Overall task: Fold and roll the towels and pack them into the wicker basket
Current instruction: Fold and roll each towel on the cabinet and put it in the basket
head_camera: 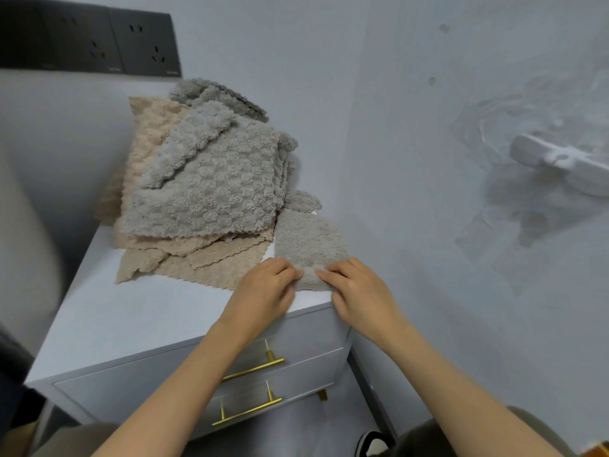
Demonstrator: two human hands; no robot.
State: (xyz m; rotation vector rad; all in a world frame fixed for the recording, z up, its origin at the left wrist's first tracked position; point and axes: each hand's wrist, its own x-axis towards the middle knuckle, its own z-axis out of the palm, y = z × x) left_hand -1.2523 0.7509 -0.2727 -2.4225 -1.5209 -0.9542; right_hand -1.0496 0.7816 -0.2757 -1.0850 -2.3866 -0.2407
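A narrow folded grey towel (308, 239) lies on the right end of the white cabinet top (131, 318), its near end curled into a small roll. My left hand (263, 291) and my right hand (356, 288) both pinch that rolled end with curled fingers, one at each side. Behind it a loose pile of grey towels (204, 179) rests on several beige towels (184, 258). No wicker basket is in view.
The cabinet has two drawers with gold bar handles (253, 369) and stands against a pale wall. Dark wall sockets (89, 41) sit at the top left. A white object (560, 159) lies on the floor at right. A shoe (372, 443) shows below.
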